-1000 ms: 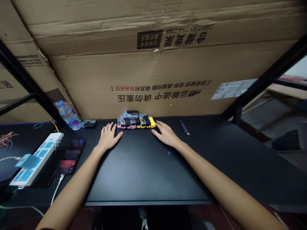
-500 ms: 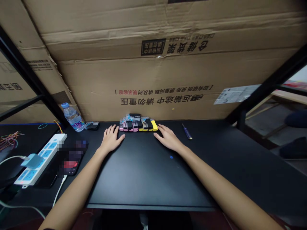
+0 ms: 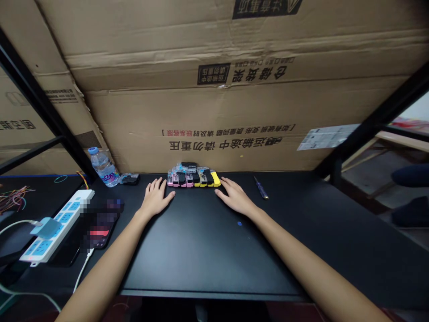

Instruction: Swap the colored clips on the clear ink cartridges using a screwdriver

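Note:
Several small cartridge-like pieces [image 3: 193, 177] in pink, black, clear and yellow stand in a row against the cardboard, with one more lying on top. My left hand [image 3: 156, 197] rests flat on the black table [image 3: 197, 250], its fingers spread at the row's pink end. At the yellow end lies my right hand [image 3: 234, 195], also flat with fingers apart, its fingertips close to the yellow piece [image 3: 216, 179]. Neither hand holds anything. Whether the fingertips touch the end pieces I cannot tell.
A screwdriver [image 3: 260, 188] lies right of my right hand. To the left are a water bottle [image 3: 104, 168], a similar dark piece [image 3: 130, 179], a power strip [image 3: 56, 228] and a phone [image 3: 103, 223] on a cable. Cardboard [image 3: 201, 107] walls the back; black frame posts [image 3: 368, 120] flank it.
The camera view has tilted up slightly, so everything sits a little lower in the picture. Both hands and the row of pieces keep their places.

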The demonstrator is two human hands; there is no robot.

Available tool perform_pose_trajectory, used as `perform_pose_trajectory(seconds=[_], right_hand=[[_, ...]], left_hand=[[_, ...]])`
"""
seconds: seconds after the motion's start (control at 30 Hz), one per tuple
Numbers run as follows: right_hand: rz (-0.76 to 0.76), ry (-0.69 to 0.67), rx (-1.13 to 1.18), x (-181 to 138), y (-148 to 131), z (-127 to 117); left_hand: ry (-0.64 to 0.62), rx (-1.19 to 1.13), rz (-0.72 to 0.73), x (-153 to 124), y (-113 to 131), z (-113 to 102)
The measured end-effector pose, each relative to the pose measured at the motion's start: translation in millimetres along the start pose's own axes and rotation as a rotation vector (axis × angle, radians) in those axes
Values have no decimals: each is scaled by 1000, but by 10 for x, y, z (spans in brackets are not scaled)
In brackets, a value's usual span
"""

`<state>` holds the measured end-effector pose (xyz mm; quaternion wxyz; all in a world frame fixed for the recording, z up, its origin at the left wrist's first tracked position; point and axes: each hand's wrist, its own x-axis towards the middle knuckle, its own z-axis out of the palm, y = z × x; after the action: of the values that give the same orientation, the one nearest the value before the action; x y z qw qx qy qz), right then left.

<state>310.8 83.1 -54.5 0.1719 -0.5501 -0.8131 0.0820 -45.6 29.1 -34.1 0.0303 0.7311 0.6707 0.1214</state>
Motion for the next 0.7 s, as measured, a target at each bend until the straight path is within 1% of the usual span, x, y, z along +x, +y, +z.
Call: perform_pose_trajectory(seconds=[0.5,0.7], right_hand=[[-19,13,-2,7,8,-4],[-5,-7,-13,7,-27,-24]], left_hand=[[8,-2,4,2,3,7],[5,-6,-4,1,9,0]])
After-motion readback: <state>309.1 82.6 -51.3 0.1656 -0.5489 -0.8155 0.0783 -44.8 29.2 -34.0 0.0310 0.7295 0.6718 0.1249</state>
